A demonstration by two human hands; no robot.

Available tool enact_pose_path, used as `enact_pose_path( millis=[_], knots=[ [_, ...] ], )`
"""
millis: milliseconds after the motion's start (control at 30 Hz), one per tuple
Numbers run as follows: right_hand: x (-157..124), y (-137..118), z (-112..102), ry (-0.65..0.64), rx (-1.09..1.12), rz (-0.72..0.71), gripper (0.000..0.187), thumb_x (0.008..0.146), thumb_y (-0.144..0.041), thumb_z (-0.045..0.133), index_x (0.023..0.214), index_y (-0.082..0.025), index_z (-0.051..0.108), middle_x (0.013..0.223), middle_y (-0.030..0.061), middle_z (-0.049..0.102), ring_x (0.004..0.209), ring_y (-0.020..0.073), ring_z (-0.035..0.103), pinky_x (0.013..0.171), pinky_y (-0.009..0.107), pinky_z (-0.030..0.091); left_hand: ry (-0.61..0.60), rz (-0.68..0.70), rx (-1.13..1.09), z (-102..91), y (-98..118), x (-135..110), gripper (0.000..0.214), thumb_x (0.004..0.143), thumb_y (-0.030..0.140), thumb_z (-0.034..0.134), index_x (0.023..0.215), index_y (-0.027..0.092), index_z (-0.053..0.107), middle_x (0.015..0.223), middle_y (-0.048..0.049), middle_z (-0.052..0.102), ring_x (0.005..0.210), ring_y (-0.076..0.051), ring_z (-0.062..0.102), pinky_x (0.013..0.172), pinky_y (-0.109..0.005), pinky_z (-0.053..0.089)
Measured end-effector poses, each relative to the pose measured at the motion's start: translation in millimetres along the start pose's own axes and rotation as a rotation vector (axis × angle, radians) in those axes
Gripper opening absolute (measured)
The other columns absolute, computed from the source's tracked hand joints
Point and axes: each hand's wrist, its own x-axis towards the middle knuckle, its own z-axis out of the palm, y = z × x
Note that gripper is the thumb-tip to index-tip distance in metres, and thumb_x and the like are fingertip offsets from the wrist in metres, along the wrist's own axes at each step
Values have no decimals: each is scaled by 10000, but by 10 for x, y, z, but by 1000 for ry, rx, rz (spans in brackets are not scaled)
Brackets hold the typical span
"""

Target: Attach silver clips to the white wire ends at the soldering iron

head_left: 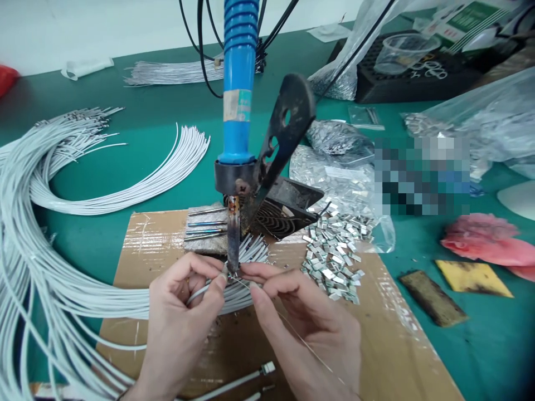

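My left hand [181, 303] pinches the end of a white cable [199, 292] just under the tip of a soldering iron. The soldering iron [239, 122] has a blue handle and hangs point-down in a black metal holder [288, 122]. From the right, my right hand [311, 317] grips a thin solder wire [307, 345], its end at the hot tip. The small joint between my fingertips is partly hidden. Behind my hands lies a fan of white cables [251, 250] with bared ends. Near my wrists rests a cable with a small metal connector [267, 367] on it.
Many small metal connectors [334, 256] lie heaped at right on the cardboard [376, 334]. A large bundle of white cables [25, 223] curves along the left. A small black fan [288, 206] stands behind the iron. Sponges [472, 278] and plastic bags [493, 117] lie farther right.
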Motion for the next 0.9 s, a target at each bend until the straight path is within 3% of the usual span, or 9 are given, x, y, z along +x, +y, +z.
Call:
enact_pose_path(
  millis=[567,900],
  knots=[
    [-25,10,14,38,-61,-27,174,873,-191,714,719,-259,669,997,-7,827,940,167,783,857,233,582,-51,54,77,-17,7,-17,188,829,80,706,699,216,686,800,26,765,573,-81,648,505,-138,481],
    [-23,63,-14,3,-94,-132,167,885,-145,691,761,-254,664,1003,-22,819,956,140,783,859,192,582,-1,39,41,43,40,-20,184,762,70,719,656,218,691,748,50,740,549,-63,625,475,-119,451]
  ],
)
